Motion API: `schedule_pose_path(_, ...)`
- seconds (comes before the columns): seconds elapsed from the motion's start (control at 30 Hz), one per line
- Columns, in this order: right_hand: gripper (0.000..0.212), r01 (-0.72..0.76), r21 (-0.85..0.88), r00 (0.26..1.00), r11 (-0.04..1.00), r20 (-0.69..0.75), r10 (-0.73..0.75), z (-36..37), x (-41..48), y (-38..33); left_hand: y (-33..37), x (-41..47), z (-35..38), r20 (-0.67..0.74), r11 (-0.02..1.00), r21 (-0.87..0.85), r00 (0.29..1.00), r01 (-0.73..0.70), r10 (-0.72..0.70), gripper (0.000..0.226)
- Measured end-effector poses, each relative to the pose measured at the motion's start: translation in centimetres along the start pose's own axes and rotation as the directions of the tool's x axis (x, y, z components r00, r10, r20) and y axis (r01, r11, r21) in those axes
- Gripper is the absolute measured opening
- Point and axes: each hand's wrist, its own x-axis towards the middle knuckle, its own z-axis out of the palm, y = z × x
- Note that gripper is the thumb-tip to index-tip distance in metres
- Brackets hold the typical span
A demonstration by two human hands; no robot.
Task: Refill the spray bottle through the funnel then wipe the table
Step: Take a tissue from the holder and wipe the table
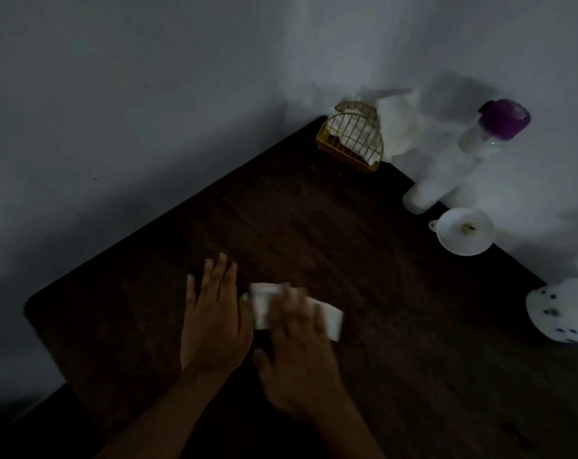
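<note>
Now my left hand (215, 323) lies flat on the table (347, 226), palm down, fingers straight and slightly apart, near the left edge. My right hand (297, 346) sits just beside it, on top of a white folded cloth (263, 306). That hand is smeared by blur, so I cannot tell whether its fingers press flat or curl on the cloth. The thumb sticks out toward my left hand. The cloth looks thin and papery, with squared corners that show past my fingers on both sides. It lies on the near middle of the table.

The tabletop is dark wood with a fine straight grain and a rounded left corner.

A tall, clear plastic bottle (453, 164) stands at the right edge, cylindrical, with a glossy purple cap (504, 119). Just nearer than the bottle, a white plastic funnel (463, 231) sits on the same edge, its round bowl facing up and a small tab on its rim.

At the far corner stands a yellow wire holder (350, 137), arched and barred like a little cage, with crumpled white tissues (403, 127) in and behind it.

Further along the right edge rests a white rounded thing (559, 313) with dark spots; I cannot make out what it is.
</note>
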Motion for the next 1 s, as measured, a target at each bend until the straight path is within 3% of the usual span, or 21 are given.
schedule_pose_path(0.07, 0.076, 0.170, -0.028, 0.985, 0.985, 0.030, -0.169, -0.2, 4.0, -1.2, -0.1, 0.1, 0.0, -0.021, 0.999, -0.032, 0.999, 0.025, -0.026, 0.060)
schedule_pose_path(0.13, 0.069, 0.191, -0.063, 0.981, 0.980, 0.054, -0.188, -1.0, 9.0, -0.2, -0.1, 0.2, 0.0, -0.031, 0.999, -0.012, 0.999, 0.033, -0.033, 0.059)
schedule_pose_path(0.3, 0.069, -0.187, -0.044, 0.982, 0.981, 0.025, 0.188, -3.8, 13.9, 8.0, 0.3, 0.1, -0.1, -0.009, 0.999, 0.037, 1.000, -0.009, 0.010, 0.064)
schedule_pose_path(0.4, 0.068, -0.439, -0.004, 0.898, 0.898, 0.037, 0.439, -4.7, 7.9, 12.6, 0.3, 0.0, -0.3, -0.007, 1.000, 0.016, 1.000, -0.013, 0.013, 0.064)
schedule_pose_path(0.5, 0.070, -0.559, -0.039, 0.829, 0.828, 0.004, 0.560, -2.8, -0.2, 10.8, 0.1, -0.2, -0.3, -0.019, 1.000, 0.003, 1.000, -0.006, 0.006, 0.064)
schedule_pose_path(0.57, 0.080, -0.482, -0.087, 0.876, 0.872, -0.043, 0.480, -1.1, -3.8, 5.8, 0.2, -0.1, -0.2, -0.021, 1.000, -0.002, 1.000, 0.000, 0.000, 0.062)
schedule_pose_path(0.67, 0.087, -0.187, -0.060, 0.982, 0.981, -0.018, 0.186, 1.0, -5.3, -2.8, 0.2, -0.2, -0.1, -0.035, 0.999, -0.041, 0.999, -0.003, 0.002, 0.061)
schedule_pose_path(0.73, 0.082, 0.023, -0.047, 0.999, 0.999, 0.033, -0.021, 0.6, -3.2, -5.6, 0.1, -0.3, -0.2, -0.036, 0.993, -0.117, 0.999, 0.009, -0.013, 0.064)
schedule_pose_path(0.8, 0.082, 0.123, -0.012, 0.992, 0.992, 0.033, -0.123, -0.3, 0.6, -4.5, -0.3, -0.3, -0.5, -0.051, 0.982, -0.182, 0.997, 0.047, -0.057, 0.066)
schedule_pose_path(0.83, 0.082, 0.105, 0.015, 0.993, 0.994, 0.051, -0.105, -0.8, 2.4, -2.8, -0.5, -0.5, -0.6, -0.058, 0.979, -0.194, 0.995, 0.062, -0.075, 0.065)
schedule_pose_path(0.9, 0.081, -0.083, 0.016, 0.996, 0.996, 0.022, 0.083, -1.7, 4.5, 1.9, -0.6, -1.5, -0.8, -0.020, 0.986, -0.155, 0.998, 0.054, -0.058, 0.062)
schedule_pose_path(1.0, 0.079, -0.348, -0.064, 0.936, 0.935, 0.028, 0.351, -3.3, 2.1, 9.2, -0.3, -3.7, -0.8, 0.055, 0.996, -0.056, 0.996, -0.065, 0.068, 0.063)
